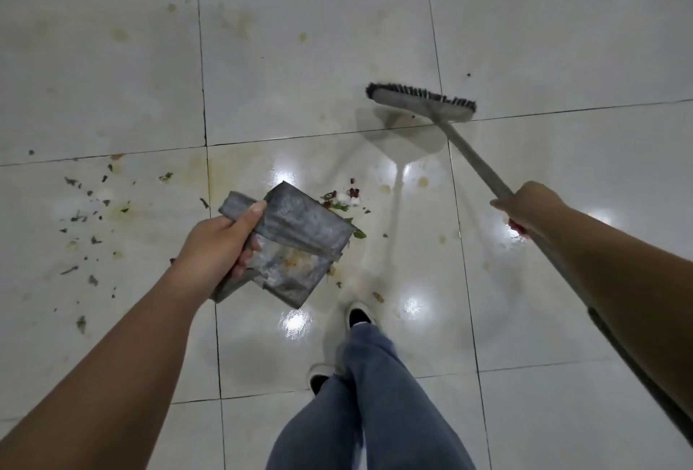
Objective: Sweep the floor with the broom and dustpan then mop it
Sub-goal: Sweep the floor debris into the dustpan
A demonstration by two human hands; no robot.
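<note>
— What are your fingers doing on the left?

— Your left hand (221, 240) has its fingers (245, 257) curled round the handle of the dustpan (296, 244), thumb laid along the top edge. The arm reaches forward from the lower left corner, and the grey metal pan hangs tilted above the floor (112, 75).

— And the right?

— Your right hand (525, 207) is wrapped round the shaft of the broom (423, 102), knuckles up; the fingers themselves are hidden under the hand, so you cannot tell how tightly they close. That arm stretches out from the right edge. The broom head sits beyond the dustpan and to its right, bristles pointing away from you.

— Where is the dirt?

— A small pile of scraps (347, 199) lies just past the dustpan's far edge; scattered green bits (90, 214) lie well to the dustpan's left. Your shoe (360, 314) stands just below the pan.
</note>
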